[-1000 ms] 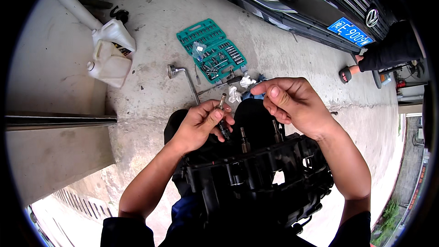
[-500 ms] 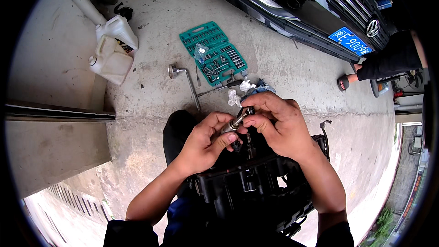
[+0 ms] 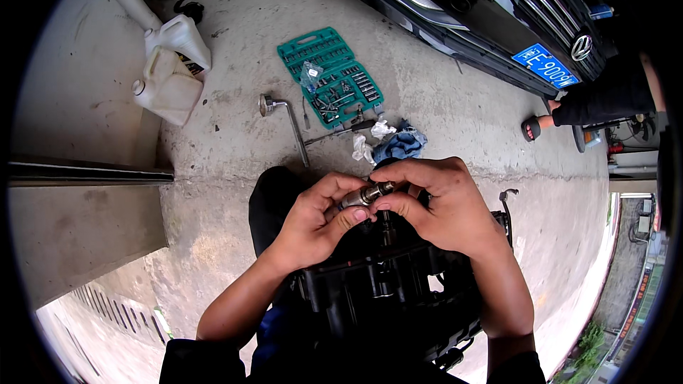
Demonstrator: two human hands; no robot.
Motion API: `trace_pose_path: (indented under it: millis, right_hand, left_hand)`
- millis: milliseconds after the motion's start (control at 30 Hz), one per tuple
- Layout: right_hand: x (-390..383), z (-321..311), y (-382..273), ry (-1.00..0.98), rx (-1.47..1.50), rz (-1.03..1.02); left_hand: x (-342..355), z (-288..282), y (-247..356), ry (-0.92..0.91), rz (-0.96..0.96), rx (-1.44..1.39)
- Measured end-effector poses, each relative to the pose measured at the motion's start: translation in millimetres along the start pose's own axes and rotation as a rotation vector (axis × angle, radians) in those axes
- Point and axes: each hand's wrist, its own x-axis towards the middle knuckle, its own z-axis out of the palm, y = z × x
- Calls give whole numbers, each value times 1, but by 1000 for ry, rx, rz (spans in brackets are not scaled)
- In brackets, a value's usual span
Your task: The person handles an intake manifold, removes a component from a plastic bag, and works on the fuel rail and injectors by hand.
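Observation:
A small metal cylindrical part (image 3: 364,195) with a narrower tip lies tilted up to the right between my two hands. My left hand (image 3: 316,224) is wrapped round its lower left end, thumb along it. My right hand (image 3: 445,210) has curled fingers and thumb at the upper right end, partly hiding it. Beneath both hands, a black moulded housing (image 3: 356,291) rests over my dark-clothed lap, with a metal stem (image 3: 387,231) standing up from it just below my fingers.
An open green socket case (image 3: 331,78), an L-shaped wrench (image 3: 295,128), crumpled white paper (image 3: 363,149) and a blue rag (image 3: 402,144) lie ahead on the concrete. White jugs (image 3: 167,89) stand left by a wall. A dark car (image 3: 462,0) and a person's sandalled foot (image 3: 533,126) are right.
My right hand has come down and left onto the part, which has tipped from upright to slanting rightward. Over the last half second both hands stay together, the right fingers slightly lower.

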Motion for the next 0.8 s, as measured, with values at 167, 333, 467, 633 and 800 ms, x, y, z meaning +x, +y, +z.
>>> trace_pose_path:
  millis: [167,333,467,633,800]
  right_hand:
    - [5,3,-6,-1,-24,-65]
    - [0,4,-4,-126,209,63]
    - [1,8,8,-128,256,-12]
    - [3,16,11,-86,420,-41]
    - [2,25,24,-102,585,3]
  left_hand:
    - [-1,1,2,-37,7,-38]
    - [1,3,4,-99,34,-87]
    - [1,2,2,-75,-4,-147]
    - [0,1,-2,-58,27,-123]
    - [1,1,0,-59,12,-138]
